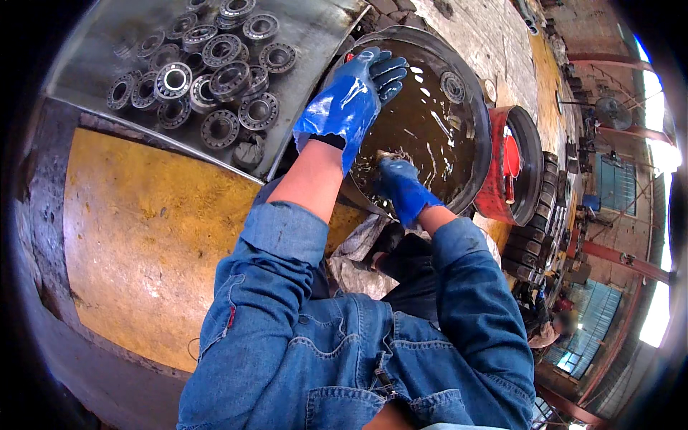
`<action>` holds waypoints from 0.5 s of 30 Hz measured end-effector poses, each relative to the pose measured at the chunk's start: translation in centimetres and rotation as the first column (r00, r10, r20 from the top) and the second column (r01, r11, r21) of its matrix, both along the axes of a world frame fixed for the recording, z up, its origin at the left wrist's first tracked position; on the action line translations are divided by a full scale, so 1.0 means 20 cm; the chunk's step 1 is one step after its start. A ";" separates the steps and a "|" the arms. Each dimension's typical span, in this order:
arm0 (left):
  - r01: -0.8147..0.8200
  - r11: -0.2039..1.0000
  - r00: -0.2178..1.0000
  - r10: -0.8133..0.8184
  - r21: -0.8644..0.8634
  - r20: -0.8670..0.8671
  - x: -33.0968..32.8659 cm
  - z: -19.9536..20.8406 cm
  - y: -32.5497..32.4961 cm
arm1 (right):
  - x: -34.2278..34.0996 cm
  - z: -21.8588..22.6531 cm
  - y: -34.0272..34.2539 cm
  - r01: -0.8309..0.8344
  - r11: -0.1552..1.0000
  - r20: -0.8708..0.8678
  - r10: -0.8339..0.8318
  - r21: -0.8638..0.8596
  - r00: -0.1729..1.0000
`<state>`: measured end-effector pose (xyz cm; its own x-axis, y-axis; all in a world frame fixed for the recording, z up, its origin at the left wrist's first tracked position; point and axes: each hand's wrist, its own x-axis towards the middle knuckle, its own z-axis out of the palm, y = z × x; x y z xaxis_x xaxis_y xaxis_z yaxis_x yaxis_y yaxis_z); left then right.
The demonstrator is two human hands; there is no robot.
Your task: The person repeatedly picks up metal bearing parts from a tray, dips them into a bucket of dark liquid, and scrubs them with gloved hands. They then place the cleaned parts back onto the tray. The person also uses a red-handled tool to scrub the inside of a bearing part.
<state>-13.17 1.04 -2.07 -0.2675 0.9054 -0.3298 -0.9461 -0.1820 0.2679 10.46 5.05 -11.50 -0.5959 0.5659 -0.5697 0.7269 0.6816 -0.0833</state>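
Left of the dull, dark tub point(482, 161), bearings point(241, 74) of shiny metal sit on a smooth metal sheet point(315, 54). Over the tub, the left glove point(345, 102) looks rubbery and glossy (white highlights streak it); on the wearer's side of the tub, the jacket point(261, 287) is matt, coarse denim cloth.

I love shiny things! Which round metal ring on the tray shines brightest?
The bearing near the pile's left side, with two darker ones to its left and another just below: its face is bright silver, while the others look duller.

Head-worn fisheye view, looking down
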 end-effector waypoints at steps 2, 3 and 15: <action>0.001 1.000 1.000 -0.001 0.004 -0.011 0.00 0.00 0.00 | -0.15 0.05 -0.02 -0.298 0.955 0.279 0.289 -0.012 0.916; 0.001 1.000 1.000 -0.001 0.002 -0.017 -0.01 0.00 0.00 | -0.21 0.06 -0.03 -0.397 0.912 0.419 0.404 -0.108 0.813; -0.056 0.994 0.998 0.054 0.091 0.017 0.03 -0.06 0.01 | -0.10 -0.04 0.03 -0.163 0.987 0.274 0.155 0.009 0.949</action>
<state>-12.56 1.26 -3.21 -0.3137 0.9159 -0.2506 -0.9376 -0.2570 0.2344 8.39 5.61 -12.30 -0.5049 0.4962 -0.7063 0.6012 0.7893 0.1248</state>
